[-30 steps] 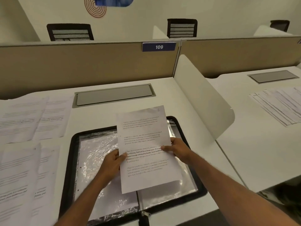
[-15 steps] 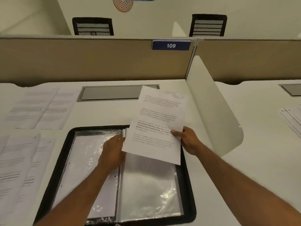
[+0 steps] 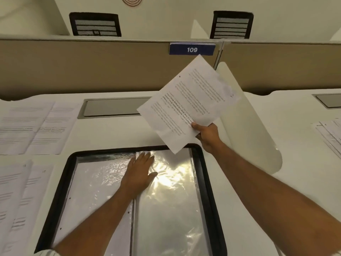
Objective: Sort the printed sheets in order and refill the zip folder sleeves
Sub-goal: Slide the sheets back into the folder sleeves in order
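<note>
Near-centre on the white desk [image 3: 110, 133], the open black zip folder [image 3: 58, 191] shows a clear plastic sleeve [image 3: 171, 209] bared for filling. The white printed sheet [image 3: 184, 104] has swung beyond the folder's far right corner, pinched by the right hand [image 3: 208, 135]. The left hand [image 3: 138, 174] presses flat on the sleeve. Loose pages [image 3: 33, 126] line the left edge, and a beige partition [image 3: 92, 67] stands behind.

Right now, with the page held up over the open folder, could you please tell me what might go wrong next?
The right hand pinches the printed sheet by one edge only, tilted in the air, so it may droop or slip. The left hand lies flat on the clear sleeve, which looks wrinkled; its mouth may not open, and the sheet could catch and crease.
</note>
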A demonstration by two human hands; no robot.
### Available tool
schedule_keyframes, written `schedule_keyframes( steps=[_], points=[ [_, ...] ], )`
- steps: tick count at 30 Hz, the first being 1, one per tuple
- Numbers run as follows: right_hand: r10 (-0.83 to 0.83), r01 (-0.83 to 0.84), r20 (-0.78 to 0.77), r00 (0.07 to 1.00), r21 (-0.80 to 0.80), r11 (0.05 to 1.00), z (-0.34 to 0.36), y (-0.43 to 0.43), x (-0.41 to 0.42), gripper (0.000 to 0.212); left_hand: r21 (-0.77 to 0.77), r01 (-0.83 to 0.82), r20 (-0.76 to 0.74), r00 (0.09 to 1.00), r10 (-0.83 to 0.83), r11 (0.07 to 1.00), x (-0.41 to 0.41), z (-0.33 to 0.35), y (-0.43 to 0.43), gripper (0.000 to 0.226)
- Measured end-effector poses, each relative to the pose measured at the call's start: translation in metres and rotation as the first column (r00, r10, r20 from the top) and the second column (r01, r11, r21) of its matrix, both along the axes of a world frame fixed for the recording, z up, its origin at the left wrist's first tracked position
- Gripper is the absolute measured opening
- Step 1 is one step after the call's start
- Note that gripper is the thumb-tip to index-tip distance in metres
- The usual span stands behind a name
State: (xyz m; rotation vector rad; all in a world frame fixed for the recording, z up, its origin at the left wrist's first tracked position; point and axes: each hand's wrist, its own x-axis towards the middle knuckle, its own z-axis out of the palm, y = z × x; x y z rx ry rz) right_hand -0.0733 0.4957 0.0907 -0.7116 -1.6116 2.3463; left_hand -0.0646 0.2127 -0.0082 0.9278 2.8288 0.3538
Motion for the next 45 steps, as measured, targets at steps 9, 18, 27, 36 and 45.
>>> schedule_keyframes(
  steps=[9,18,27,36,45],
  points=[
    [-0.06,0.06,-0.009,0.998,0.034,0.998,-0.018,-0.021,-0.027,0.037,0.169,-0.072,-0.139,0.986,0.096,0.983,-0.013,-0.002,0.002,0.06],
    [-0.001,0.001,-0.008,1.0,0.054,0.999,-0.034,-0.03,-0.045,0.035,0.188,-0.127,-0.049,0.989,0.138,0.974,-0.037,0.001,0.022,0.006],
    [0.118,-0.114,-0.02,0.993,0.152,0.982,-0.054,-0.039,-0.046,0.036,0.251,-0.05,-0.086,0.994,0.074,0.967,-0.037,0.006,0.019,0.021],
    [0.367,-0.4,0.163,0.916,0.28,0.873,-0.053,-0.008,-0.041,0.043,0.395,0.011,0.013,1.0,-0.018,0.919,-0.05,0.01,0.017,0.033],
    [0.447,-0.504,0.246,0.86,0.276,0.818,-0.05,0.014,-0.04,0.037,0.562,-0.173,0.165,0.982,0.095,0.809,-0.072,0.022,0.01,0.03]
  ],
)
